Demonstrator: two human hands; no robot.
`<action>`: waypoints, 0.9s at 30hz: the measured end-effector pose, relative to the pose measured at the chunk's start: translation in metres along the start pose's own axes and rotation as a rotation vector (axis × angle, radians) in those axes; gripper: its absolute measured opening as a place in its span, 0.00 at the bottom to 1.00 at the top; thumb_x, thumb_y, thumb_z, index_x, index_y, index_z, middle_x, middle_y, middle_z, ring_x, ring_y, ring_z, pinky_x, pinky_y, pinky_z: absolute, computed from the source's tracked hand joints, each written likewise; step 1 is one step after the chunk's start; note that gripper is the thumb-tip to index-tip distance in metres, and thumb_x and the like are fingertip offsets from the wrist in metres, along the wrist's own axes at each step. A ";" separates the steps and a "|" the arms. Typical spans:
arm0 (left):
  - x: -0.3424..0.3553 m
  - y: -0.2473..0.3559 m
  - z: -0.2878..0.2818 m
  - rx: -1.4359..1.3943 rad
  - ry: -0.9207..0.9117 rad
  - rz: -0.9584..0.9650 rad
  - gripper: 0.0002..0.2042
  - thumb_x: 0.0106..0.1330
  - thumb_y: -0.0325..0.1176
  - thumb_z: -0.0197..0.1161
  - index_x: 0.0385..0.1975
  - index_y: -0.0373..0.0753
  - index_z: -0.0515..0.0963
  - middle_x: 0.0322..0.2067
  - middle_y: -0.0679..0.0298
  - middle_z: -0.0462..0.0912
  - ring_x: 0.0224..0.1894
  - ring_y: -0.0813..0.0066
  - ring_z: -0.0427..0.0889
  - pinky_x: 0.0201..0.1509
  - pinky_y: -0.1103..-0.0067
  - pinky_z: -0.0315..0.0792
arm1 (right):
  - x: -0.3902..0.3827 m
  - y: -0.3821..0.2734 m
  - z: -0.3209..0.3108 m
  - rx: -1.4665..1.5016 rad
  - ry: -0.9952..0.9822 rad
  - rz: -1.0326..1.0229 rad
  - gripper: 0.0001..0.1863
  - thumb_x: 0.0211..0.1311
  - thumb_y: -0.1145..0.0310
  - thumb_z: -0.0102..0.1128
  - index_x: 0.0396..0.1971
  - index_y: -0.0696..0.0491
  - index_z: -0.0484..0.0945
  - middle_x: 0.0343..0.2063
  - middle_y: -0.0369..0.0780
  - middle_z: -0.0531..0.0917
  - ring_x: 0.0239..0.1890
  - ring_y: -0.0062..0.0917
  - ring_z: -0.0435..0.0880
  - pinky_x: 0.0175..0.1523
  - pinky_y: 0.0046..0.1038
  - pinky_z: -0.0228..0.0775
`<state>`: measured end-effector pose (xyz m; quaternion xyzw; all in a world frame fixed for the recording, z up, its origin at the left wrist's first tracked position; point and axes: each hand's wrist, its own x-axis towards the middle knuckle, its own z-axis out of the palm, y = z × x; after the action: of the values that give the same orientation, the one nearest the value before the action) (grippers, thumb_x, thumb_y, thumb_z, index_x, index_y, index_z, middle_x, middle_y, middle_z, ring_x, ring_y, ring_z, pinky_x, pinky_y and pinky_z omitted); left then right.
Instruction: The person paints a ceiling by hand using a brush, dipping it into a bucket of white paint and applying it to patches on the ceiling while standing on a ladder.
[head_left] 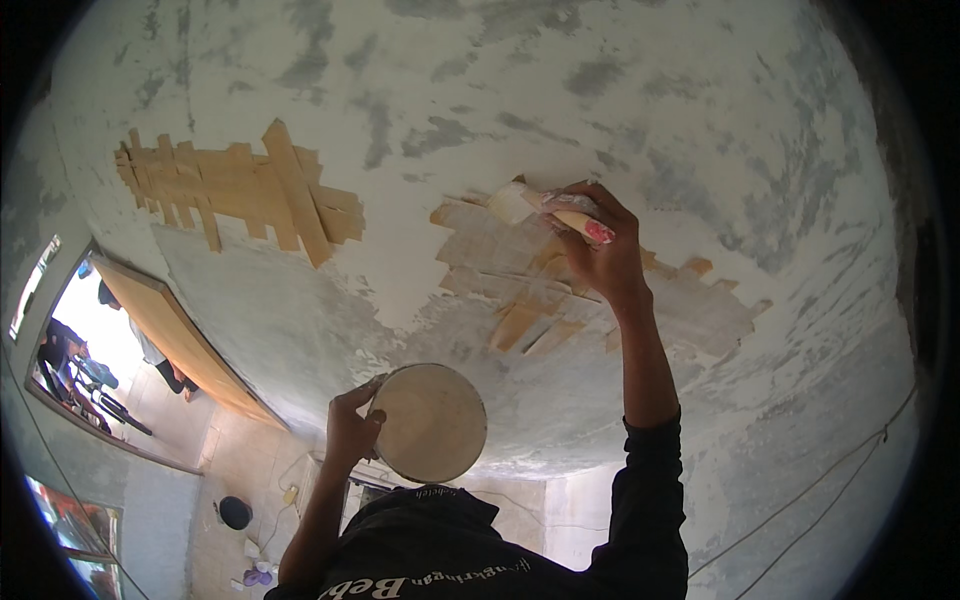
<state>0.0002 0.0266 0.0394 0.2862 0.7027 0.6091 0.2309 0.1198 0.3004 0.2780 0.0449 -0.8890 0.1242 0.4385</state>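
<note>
My right hand (605, 255) is raised to the plastered ceiling (400, 70), closed around a putty knife (575, 222) with a light handle and red end. Its pale, filler-smeared blade lies on a patch of overlapping tan strips (535, 320), partly coated in pale filler. My left hand (350, 425) grips the side of a round container (428, 425) of smooth cream-coloured material, held lower and left of the knife. A second patch of tan strips (240, 195), largely uncoated, is on the ceiling to the left.
An open wooden door (180, 335) at left shows a bicycle (100, 390) and part of a person (175, 370) beyond. Below are the tiled floor (220, 450), a dark bucket (234, 512), purple items (258, 574) and cords. Wires (800, 500) hang at the right; a window (75, 525) is lower left.
</note>
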 end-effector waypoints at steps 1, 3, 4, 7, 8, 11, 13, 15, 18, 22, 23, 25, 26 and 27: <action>0.000 -0.001 0.000 0.004 -0.002 0.042 0.27 0.42 0.21 0.53 0.49 0.32 0.77 0.47 0.48 0.81 0.51 0.62 0.80 0.55 0.75 0.71 | 0.002 0.000 -0.001 -0.001 -0.002 0.001 0.10 0.49 0.79 0.67 0.34 0.54 0.81 0.35 0.38 0.81 0.34 0.29 0.83 0.39 0.25 0.74; 0.001 -0.004 0.002 0.004 -0.009 0.084 0.27 0.42 0.21 0.53 0.49 0.32 0.77 0.47 0.48 0.81 0.52 0.62 0.80 0.56 0.75 0.71 | 0.007 -0.004 -0.005 -0.099 0.118 -0.147 0.11 0.49 0.82 0.66 0.34 0.54 0.81 0.35 0.38 0.81 0.35 0.29 0.83 0.39 0.25 0.75; 0.002 -0.009 0.000 0.017 0.007 0.088 0.27 0.42 0.21 0.53 0.49 0.32 0.77 0.47 0.48 0.81 0.52 0.62 0.80 0.57 0.75 0.70 | 0.009 -0.002 -0.003 -0.090 0.118 -0.145 0.11 0.49 0.82 0.66 0.34 0.54 0.81 0.35 0.38 0.81 0.35 0.29 0.83 0.39 0.25 0.75; 0.000 -0.010 -0.002 0.007 0.027 0.045 0.27 0.42 0.21 0.53 0.49 0.31 0.77 0.47 0.49 0.81 0.53 0.63 0.79 0.58 0.75 0.69 | 0.010 0.000 -0.004 -0.063 0.256 -0.172 0.11 0.49 0.82 0.66 0.34 0.56 0.81 0.35 0.39 0.82 0.35 0.27 0.83 0.40 0.24 0.75; -0.001 -0.009 -0.002 -0.004 0.030 0.021 0.27 0.42 0.21 0.53 0.49 0.31 0.77 0.47 0.49 0.81 0.54 0.63 0.79 0.58 0.75 0.69 | 0.008 -0.002 -0.007 0.002 0.295 -0.140 0.10 0.49 0.82 0.66 0.33 0.57 0.81 0.35 0.39 0.82 0.36 0.25 0.83 0.41 0.23 0.75; -0.002 -0.006 -0.002 -0.012 0.018 -0.008 0.27 0.42 0.21 0.54 0.48 0.31 0.77 0.48 0.49 0.81 0.54 0.62 0.79 0.59 0.75 0.69 | -0.010 -0.009 -0.027 0.116 0.335 -0.009 0.08 0.49 0.82 0.66 0.32 0.59 0.81 0.33 0.38 0.82 0.37 0.22 0.82 0.42 0.22 0.74; -0.003 -0.005 -0.001 0.005 0.015 0.029 0.27 0.42 0.21 0.54 0.49 0.32 0.77 0.47 0.49 0.81 0.53 0.62 0.79 0.58 0.75 0.69 | -0.025 -0.009 -0.045 0.227 0.203 0.036 0.08 0.48 0.82 0.66 0.31 0.58 0.81 0.32 0.39 0.82 0.36 0.23 0.82 0.42 0.23 0.73; -0.003 -0.006 -0.002 0.021 0.022 0.066 0.27 0.41 0.21 0.54 0.49 0.32 0.77 0.47 0.49 0.81 0.53 0.62 0.79 0.58 0.75 0.69 | -0.038 -0.005 -0.054 0.187 0.072 0.057 0.08 0.47 0.81 0.67 0.30 0.57 0.81 0.32 0.38 0.82 0.36 0.24 0.82 0.42 0.24 0.73; -0.002 -0.005 -0.001 -0.001 0.002 0.027 0.28 0.41 0.21 0.54 0.49 0.32 0.77 0.47 0.49 0.81 0.53 0.63 0.79 0.58 0.75 0.69 | -0.051 0.000 -0.050 -0.005 -0.142 0.184 0.08 0.48 0.80 0.67 0.30 0.57 0.81 0.31 0.39 0.82 0.36 0.28 0.84 0.41 0.25 0.73; 0.005 -0.002 0.005 -0.017 -0.051 0.071 0.28 0.41 0.21 0.53 0.50 0.32 0.77 0.46 0.49 0.81 0.53 0.62 0.79 0.58 0.75 0.69 | -0.050 0.017 -0.045 -0.010 -0.007 0.141 0.07 0.51 0.79 0.66 0.31 0.57 0.82 0.32 0.39 0.83 0.35 0.27 0.84 0.40 0.24 0.75; 0.006 -0.002 0.005 -0.021 -0.059 0.050 0.28 0.41 0.21 0.53 0.50 0.32 0.77 0.46 0.49 0.81 0.53 0.62 0.79 0.58 0.75 0.69 | -0.049 0.018 -0.042 -0.008 0.000 0.142 0.07 0.51 0.79 0.66 0.31 0.57 0.82 0.32 0.39 0.83 0.35 0.27 0.84 0.40 0.24 0.75; 0.008 0.000 0.010 -0.011 -0.071 0.059 0.28 0.41 0.21 0.53 0.50 0.32 0.77 0.46 0.49 0.81 0.53 0.62 0.79 0.58 0.75 0.69 | -0.047 0.013 -0.047 -0.068 -0.017 0.122 0.07 0.51 0.80 0.66 0.32 0.56 0.82 0.32 0.39 0.83 0.35 0.28 0.84 0.40 0.24 0.75; 0.008 0.001 0.011 -0.006 -0.076 0.063 0.28 0.41 0.21 0.53 0.50 0.32 0.77 0.46 0.49 0.81 0.53 0.62 0.79 0.58 0.75 0.69 | -0.044 0.012 -0.051 -0.073 -0.017 0.124 0.07 0.51 0.80 0.66 0.32 0.56 0.82 0.32 0.39 0.83 0.35 0.28 0.84 0.40 0.24 0.75; 0.010 0.003 0.013 0.000 -0.080 0.067 0.28 0.41 0.21 0.53 0.50 0.32 0.77 0.46 0.49 0.81 0.53 0.62 0.79 0.58 0.75 0.69 | -0.039 0.010 -0.056 -0.129 0.042 0.061 0.07 0.51 0.79 0.67 0.32 0.56 0.82 0.32 0.39 0.83 0.35 0.28 0.84 0.40 0.24 0.75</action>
<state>0.0021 0.0428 0.0409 0.3338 0.6829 0.6046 0.2384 0.1846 0.3239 0.2784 -0.0132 -0.8867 0.0808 0.4551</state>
